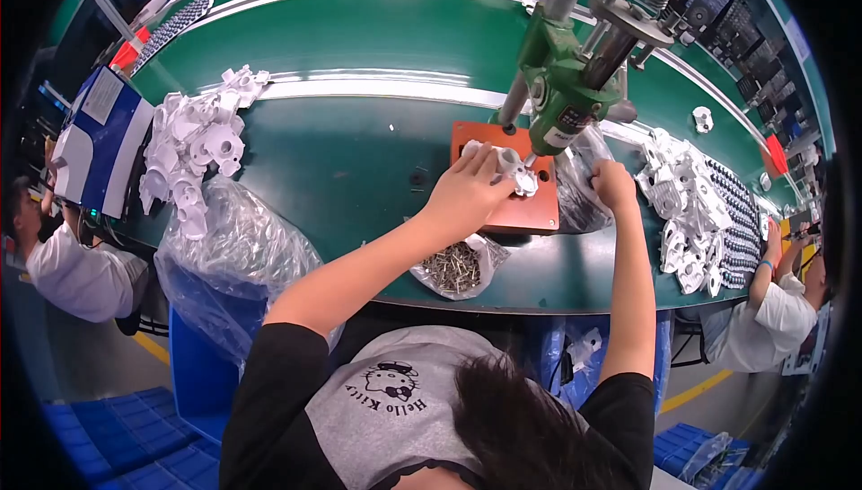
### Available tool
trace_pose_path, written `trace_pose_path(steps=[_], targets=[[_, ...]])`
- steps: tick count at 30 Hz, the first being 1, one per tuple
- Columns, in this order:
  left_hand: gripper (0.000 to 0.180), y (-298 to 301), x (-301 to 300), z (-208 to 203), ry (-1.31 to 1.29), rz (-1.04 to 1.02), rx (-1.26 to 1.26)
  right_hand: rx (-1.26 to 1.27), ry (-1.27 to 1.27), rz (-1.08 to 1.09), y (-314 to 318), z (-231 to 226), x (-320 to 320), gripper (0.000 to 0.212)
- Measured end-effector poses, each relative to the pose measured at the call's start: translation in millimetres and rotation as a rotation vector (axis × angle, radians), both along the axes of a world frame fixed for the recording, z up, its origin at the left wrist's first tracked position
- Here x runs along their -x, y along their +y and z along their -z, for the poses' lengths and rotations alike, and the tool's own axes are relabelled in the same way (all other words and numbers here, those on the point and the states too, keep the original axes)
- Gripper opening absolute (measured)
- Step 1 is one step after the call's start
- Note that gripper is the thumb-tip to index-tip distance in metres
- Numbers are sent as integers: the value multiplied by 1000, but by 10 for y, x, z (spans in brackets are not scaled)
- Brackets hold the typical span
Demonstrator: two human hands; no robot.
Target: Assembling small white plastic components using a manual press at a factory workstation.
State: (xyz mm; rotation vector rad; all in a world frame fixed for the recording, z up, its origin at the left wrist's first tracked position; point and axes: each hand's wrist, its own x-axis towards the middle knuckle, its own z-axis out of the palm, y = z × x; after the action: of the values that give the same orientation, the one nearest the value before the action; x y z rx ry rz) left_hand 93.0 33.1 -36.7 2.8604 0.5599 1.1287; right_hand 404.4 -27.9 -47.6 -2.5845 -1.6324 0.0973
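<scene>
My left hand (469, 186) presses its fingers on a white moulded plastic part (521, 179), holding it on the orange base plate (532, 213) of a green bench press (567, 95). The press head stands just above the part's right side. Part of the piece is covered by my fingers. To the right of the plate, my right hand (614, 186) is closed beside a clear plastic bag (582, 192) with dark contents; what its fingers grip, if anything, is hidden. In front of the plate lies an open bag of small metal pins or screws (456, 267).
White plastic parts are heaped at left (193, 144) and right (687, 207), the right heap beside rows of dark pieces (738, 220). A blue-and-white machine (106, 144) stands left. A large clear bag (233, 252) hangs over a blue bin (193, 364). People sit at both sides.
</scene>
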Motion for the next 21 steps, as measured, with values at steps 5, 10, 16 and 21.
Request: trace_pose_path(steps=[5, 10, 16, 21], targets=[[18, 11, -8, 41, 31, 26, 56, -267, 120, -35, -58, 86, -120, 16], [20, 20, 106, 34, 23, 116, 152, -425, 782, -66, -3, -201, 258, 18], [21, 15, 130, 67, -44, 117, 162, -516, 843, -304, 117, -234, 1126, 16], [19, 11, 130, 76, -87, 106, 178, -353, 785, -343, 145, -186, 1129, 19]])
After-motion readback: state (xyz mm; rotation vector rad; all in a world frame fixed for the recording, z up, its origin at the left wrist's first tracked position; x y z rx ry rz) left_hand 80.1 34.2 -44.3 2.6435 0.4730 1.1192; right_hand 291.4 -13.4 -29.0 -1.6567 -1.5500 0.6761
